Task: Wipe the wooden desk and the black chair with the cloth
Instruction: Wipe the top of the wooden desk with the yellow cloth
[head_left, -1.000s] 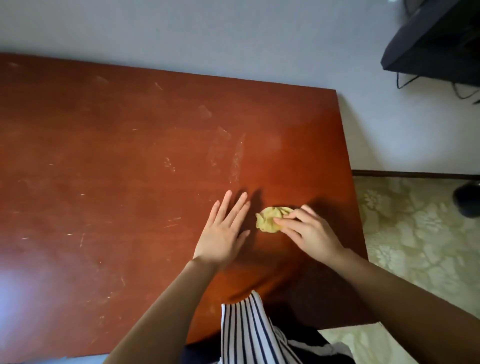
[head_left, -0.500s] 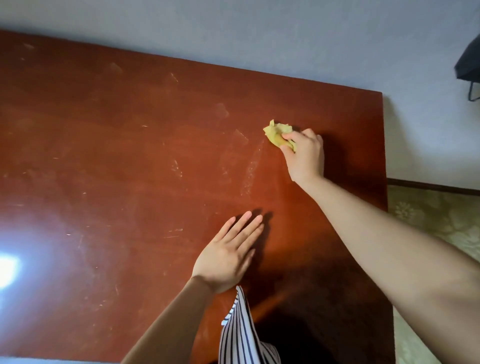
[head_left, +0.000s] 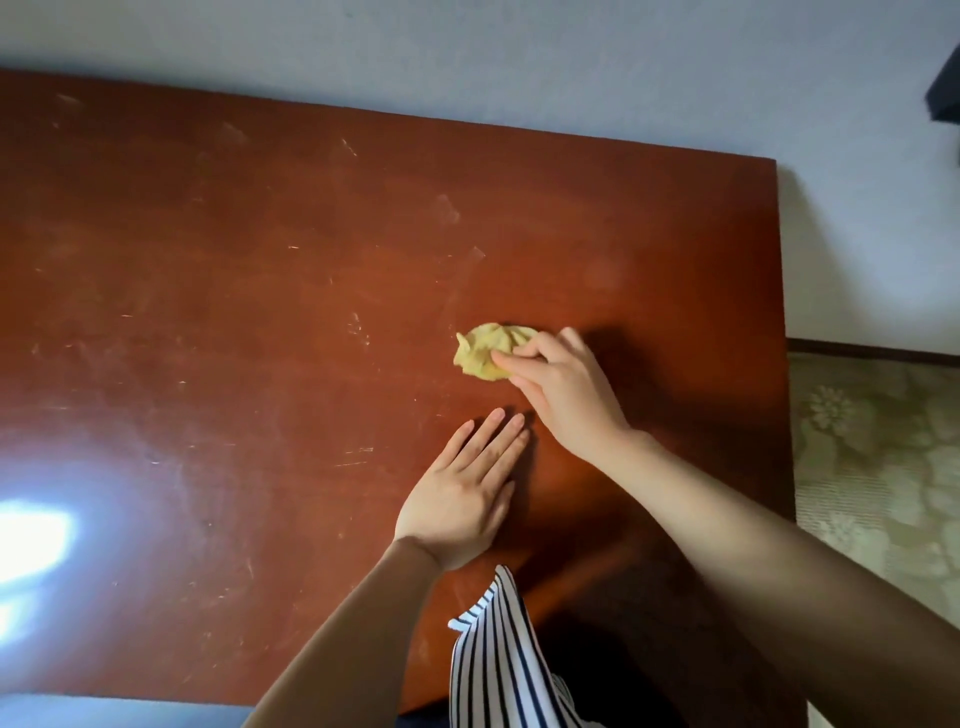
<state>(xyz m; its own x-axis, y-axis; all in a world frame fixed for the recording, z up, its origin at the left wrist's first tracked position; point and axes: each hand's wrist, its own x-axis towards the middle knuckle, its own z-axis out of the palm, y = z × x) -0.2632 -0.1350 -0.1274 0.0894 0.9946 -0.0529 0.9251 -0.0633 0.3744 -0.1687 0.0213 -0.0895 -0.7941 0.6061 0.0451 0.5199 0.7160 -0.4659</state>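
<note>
Cloth (head_left: 485, 351) comes first: it is yellow, all bunched up in a small ball, and it lies on the wooden desk (head_left: 260, 286). It sits right of the middle of the desk, closer to the right edge than the left edge, about halfway between the far edge and the near edge.

Of the two hands, the right hand (head_left: 563, 395) has its fingers curled over the cloth. It pinches the cloth and pushes it down on the wood. The left hand (head_left: 460, 499) lies flat on the desk with its fingers straight and close together. It is just beside the right wrist, nearer the near edge, and holds nothing.

The desk has lots of pale scratches and smudges. A bright patch of light shines near the left edge. A striped top (head_left: 498, 654) hangs at the near edge. I cannot pick out the black chair.

Some things could go wrong, I think. The cloth is so bunched up that each wipe may clean only a thin strip, so spots get missed. The bright light may hide dust on the left side. The flat left hand may leave prints on the wood. A hard push may make the cloth slip out of the fingers.
</note>
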